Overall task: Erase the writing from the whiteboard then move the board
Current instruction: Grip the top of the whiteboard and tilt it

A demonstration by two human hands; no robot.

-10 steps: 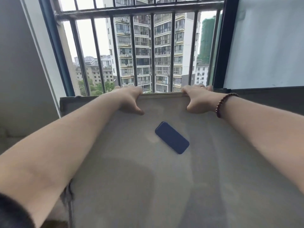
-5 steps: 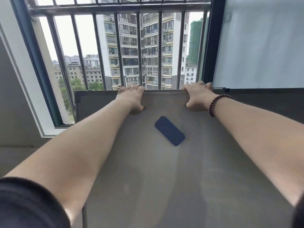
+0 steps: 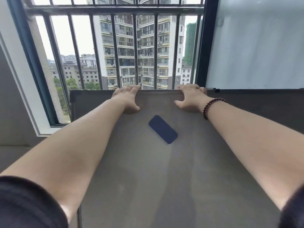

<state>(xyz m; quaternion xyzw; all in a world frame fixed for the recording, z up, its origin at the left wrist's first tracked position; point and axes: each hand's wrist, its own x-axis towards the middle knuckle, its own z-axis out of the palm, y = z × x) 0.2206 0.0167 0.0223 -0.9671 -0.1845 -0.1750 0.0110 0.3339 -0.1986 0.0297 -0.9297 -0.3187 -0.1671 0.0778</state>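
A pale wall and the white window frame fill the left edge, with a dark sleeve at the lower corner. Both bare arms reach forward to the whiteboard, a large grey panel that spans the middle of the view with its top edge just below the barred window. The left hand is clamped on that top edge, fingers hooked over it and thumb pressed to the near face. A dark blue eraser sits on the board's surface, angled, between the two hands and a little nearer the viewer; neither hand touches it. The board's visible face shows no writing. The right hand likewise grips the top edge, fingers over the rim and thumb spread on the front, well apart from the left. A dark red beaded bracelet circles the right wrist. Beyond the bars stand high-rise apartment blocks; a frosted pane fills the upper right.
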